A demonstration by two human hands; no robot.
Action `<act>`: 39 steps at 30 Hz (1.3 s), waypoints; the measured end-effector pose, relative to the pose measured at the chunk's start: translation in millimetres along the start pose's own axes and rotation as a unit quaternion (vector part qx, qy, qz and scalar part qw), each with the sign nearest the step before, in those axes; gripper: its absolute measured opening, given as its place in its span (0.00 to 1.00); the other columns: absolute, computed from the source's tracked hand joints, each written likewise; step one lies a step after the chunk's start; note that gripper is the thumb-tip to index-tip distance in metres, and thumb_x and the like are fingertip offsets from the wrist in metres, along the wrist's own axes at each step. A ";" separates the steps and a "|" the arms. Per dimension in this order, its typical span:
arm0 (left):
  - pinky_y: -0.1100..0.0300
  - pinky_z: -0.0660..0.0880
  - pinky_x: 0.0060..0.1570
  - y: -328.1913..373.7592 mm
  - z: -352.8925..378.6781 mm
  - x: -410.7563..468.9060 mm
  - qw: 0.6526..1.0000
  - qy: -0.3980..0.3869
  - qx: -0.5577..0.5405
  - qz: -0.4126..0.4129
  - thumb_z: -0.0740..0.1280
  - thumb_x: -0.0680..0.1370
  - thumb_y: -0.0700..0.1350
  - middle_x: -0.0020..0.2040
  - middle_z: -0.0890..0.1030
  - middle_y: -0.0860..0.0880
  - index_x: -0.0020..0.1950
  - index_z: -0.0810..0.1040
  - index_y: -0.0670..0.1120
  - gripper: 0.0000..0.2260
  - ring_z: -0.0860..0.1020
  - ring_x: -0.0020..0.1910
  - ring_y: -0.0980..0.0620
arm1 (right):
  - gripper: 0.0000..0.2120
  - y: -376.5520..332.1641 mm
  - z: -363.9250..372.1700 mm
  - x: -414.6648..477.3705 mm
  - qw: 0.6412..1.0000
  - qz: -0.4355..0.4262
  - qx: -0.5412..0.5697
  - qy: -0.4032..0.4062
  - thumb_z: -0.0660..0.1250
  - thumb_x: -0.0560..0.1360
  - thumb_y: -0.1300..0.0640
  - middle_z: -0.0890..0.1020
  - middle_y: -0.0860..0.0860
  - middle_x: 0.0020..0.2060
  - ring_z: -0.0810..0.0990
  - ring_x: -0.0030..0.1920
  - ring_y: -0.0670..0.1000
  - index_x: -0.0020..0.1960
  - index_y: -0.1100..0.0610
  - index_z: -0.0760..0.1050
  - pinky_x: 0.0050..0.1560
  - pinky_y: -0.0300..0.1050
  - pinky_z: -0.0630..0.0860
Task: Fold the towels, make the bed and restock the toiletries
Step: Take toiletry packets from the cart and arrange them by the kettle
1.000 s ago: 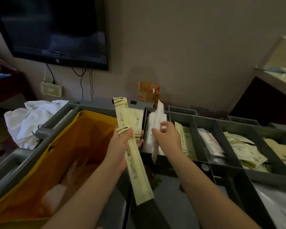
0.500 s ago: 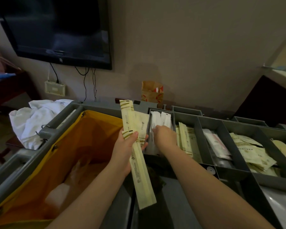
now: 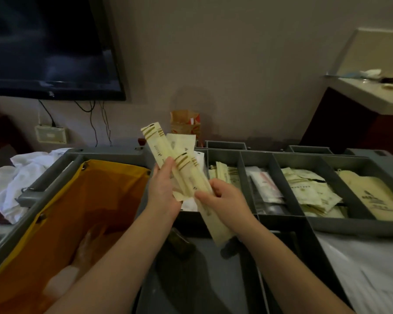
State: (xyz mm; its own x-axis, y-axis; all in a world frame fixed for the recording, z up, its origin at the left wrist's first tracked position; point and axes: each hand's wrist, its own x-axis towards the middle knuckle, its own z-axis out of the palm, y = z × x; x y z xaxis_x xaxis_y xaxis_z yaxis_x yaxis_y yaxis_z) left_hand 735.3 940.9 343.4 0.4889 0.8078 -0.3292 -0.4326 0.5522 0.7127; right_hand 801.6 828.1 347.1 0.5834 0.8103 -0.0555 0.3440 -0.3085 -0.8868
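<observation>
left hand (image 3: 165,193) and right hand (image 3: 228,201) curl fingers round cream packets (image 3: 156,146), print too blurred to read.

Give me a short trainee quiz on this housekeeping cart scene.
1. True or false: both hands are empty.
2. What sits left of the grey tray? A) yellow bag B) sink C) kettle
3. Fill in: the right hand holds a long cream ____.

Key: 1 false, the left hand grips long packets; 2 A; 3 packet.
</observation>
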 end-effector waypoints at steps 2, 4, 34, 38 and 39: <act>0.49 0.79 0.40 -8.2 4.4 0.6 1.000 0.010 0.011 -0.005 0.63 0.80 0.45 0.53 0.80 0.46 0.64 0.71 0.52 0.13 0.81 0.48 0.46 | 0.05 12.6 -16.2 6.1 0.998 0.020 0.059 0.026 0.61 0.79 0.50 0.80 0.46 0.44 0.79 0.43 0.44 0.49 0.48 0.75 0.40 0.40 0.76; 0.52 0.80 0.35 -18.1 7.5 0.7 0.999 0.024 0.031 -0.001 0.63 0.80 0.45 0.51 0.80 0.46 0.63 0.71 0.52 0.12 0.82 0.43 0.47 | 0.10 26.9 -30.2 26.0 0.992 0.059 0.078 0.078 0.58 0.81 0.53 0.80 0.50 0.50 0.79 0.47 0.48 0.58 0.53 0.75 0.43 0.44 0.77; 0.51 0.79 0.47 -37.2 -13.5 -22.7 0.999 0.031 -0.011 0.021 0.58 0.82 0.43 0.56 0.80 0.45 0.64 0.72 0.48 0.11 0.80 0.53 0.47 | 0.08 27.3 -10.4 19.9 0.986 0.060 0.156 0.016 0.66 0.77 0.53 0.80 0.46 0.50 0.81 0.49 0.47 0.56 0.50 0.74 0.43 0.40 0.79; 0.53 0.79 0.47 -33.2 -18.0 -19.9 0.990 0.079 0.093 0.073 0.60 0.81 0.42 0.55 0.80 0.47 0.63 0.73 0.46 0.11 0.79 0.54 0.50 | 0.20 46.2 -30.3 49.7 0.979 0.114 0.114 0.125 0.66 0.77 0.57 0.77 0.53 0.60 0.79 0.53 0.51 0.67 0.54 0.66 0.40 0.41 0.78; 0.54 0.79 0.47 -32.8 -17.6 -19.6 0.988 0.083 0.106 0.079 0.61 0.81 0.42 0.55 0.79 0.48 0.62 0.73 0.46 0.11 0.79 0.54 0.50 | 0.23 49.8 -30.9 57.3 0.982 0.123 0.065 0.125 0.66 0.77 0.57 0.77 0.54 0.62 0.79 0.55 0.52 0.69 0.54 0.64 0.42 0.44 0.79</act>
State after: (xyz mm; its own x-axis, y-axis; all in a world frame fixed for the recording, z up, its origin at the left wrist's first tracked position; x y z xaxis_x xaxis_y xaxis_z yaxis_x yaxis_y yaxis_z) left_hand 726.5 910.6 315.5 0.2893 0.9128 -0.2883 -0.3170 0.3755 0.8709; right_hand 874.9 843.7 314.0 0.8054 0.5659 -0.1762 0.0821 -0.4010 -0.9124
